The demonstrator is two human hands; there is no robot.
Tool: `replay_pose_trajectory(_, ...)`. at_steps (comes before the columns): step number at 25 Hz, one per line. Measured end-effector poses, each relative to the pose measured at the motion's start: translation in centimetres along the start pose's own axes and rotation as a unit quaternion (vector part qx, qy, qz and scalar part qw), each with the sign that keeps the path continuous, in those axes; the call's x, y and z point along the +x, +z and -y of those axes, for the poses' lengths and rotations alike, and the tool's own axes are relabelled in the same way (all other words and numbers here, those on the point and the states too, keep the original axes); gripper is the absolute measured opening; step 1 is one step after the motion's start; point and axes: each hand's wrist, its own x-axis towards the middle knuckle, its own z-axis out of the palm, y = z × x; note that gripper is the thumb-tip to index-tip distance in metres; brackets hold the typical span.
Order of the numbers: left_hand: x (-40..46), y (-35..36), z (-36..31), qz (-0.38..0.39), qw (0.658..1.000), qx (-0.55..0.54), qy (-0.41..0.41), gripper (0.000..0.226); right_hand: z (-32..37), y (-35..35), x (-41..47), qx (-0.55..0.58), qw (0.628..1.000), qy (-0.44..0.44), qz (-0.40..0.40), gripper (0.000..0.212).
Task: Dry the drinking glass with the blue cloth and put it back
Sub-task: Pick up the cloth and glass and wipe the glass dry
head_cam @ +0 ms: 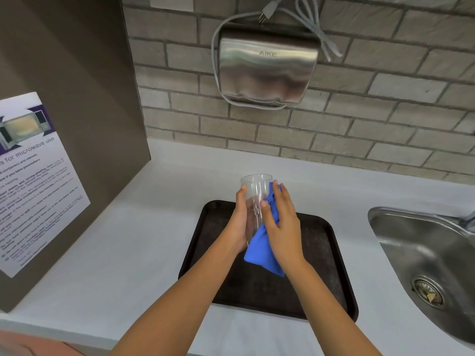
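Observation:
A clear drinking glass (254, 191) is held upright above the dark tray (321, 273), its open rim pointing up and away from me. My left hand (240, 222) wraps the glass's left side and base. My right hand (281, 222) presses a bunched blue cloth (262, 250) against the glass's right side, thumb on the front of the glass. The cloth's loose end hangs below my right palm, over the tray. The lower part of the glass is hidden by my hands.
The tray lies on a white counter (154, 227). A steel sink (431, 260) with a drain is at the right. A brown cabinet side with a microwave notice (33, 176) stands at the left. A steel hand dryer (267, 68) hangs on the brick wall.

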Motion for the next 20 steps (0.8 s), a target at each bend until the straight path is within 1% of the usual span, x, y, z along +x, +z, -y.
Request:
replay_pose_trajectory(2,0.3,1.1,-0.2,-0.062,0.995,0.082,0.009,0.065,-0.1,0.6,-0.8,-0.116,0.991,-0.060,-0.027,0.049)
replay_pose_trajectory(3,0.4,1.4,0.0,-0.082,0.989,0.119,0.019,0.062,-0.4,0.9,-1.0,-0.155,0.984,-0.078,-0.041,0.048)
replay_pose_trajectory(4,0.4,1.6,0.3,-0.083,0.986,0.140,0.027,0.060,-0.5,1.0,-1.1,-0.170,0.981,-0.083,-0.050,0.048)
replay_pose_trajectory(6,0.3,1.7,0.8,-0.060,0.987,0.143,0.043,0.055,-0.7,0.9,-1.2,-0.145,0.984,-0.081,-0.058,0.047)
replay_pose_trajectory(7,0.2,1.7,0.8,-0.044,0.988,0.141,0.049,0.053,-0.6,0.8,-1.2,-0.103,0.991,-0.065,-0.055,0.046)
replay_pose_trajectory(9,0.0,1.5,0.7,-0.029,0.990,0.129,0.049,0.048,-0.6,0.3,-0.6,0.011,0.999,-0.003,-0.053,0.043)
replay_pose_trajectory(11,-0.5,1.6,0.4,-0.024,0.994,0.103,0.030,0.051,-0.7,-0.8,0.5,0.110,0.990,0.075,-0.056,0.042)
replay_pose_trajectory(12,-0.7,1.6,0.3,-0.021,0.995,0.094,0.024,0.055,-0.6,-1.2,0.8,0.137,0.984,0.102,-0.053,0.042)
replay_pose_trajectory(13,-0.7,1.6,0.3,-0.017,0.996,0.087,0.024,0.058,-0.4,-1.2,0.9,0.141,0.983,0.104,-0.053,0.041)
replay_pose_trajectory(14,-0.7,1.5,0.3,-0.018,0.996,0.078,0.025,0.060,-0.1,-1.1,0.6,0.114,0.989,0.077,-0.056,0.040)
replay_pose_trajectory(16,-0.7,1.5,0.1,-0.019,0.998,0.061,0.021,0.064,0.4,0.0,-0.8,-0.006,0.998,-0.027,-0.050,0.043)
replay_pose_trajectory(17,-0.8,1.4,-0.1,-0.021,0.998,0.059,0.018,0.065,0.4,0.5,-1.7,-0.048,0.995,-0.074,-0.044,0.047)
replay_pose_trajectory(18,-0.8,1.3,-0.1,-0.021,0.998,0.061,0.014,0.065,0.1,0.8,-1.9,-0.056,0.993,-0.097,-0.037,0.051)
replay_pose_trajectory(19,-0.8,1.0,0.1,-0.019,0.998,0.063,0.012,0.065,0.0,0.7,-1.6,-0.030,0.995,-0.085,-0.036,0.052)
replay_pose_trajectory(20,-0.7,0.8,0.4,-0.015,0.998,0.061,0.015,0.064,0.0,0.4,-0.9,0.018,0.998,-0.046,-0.041,0.048)
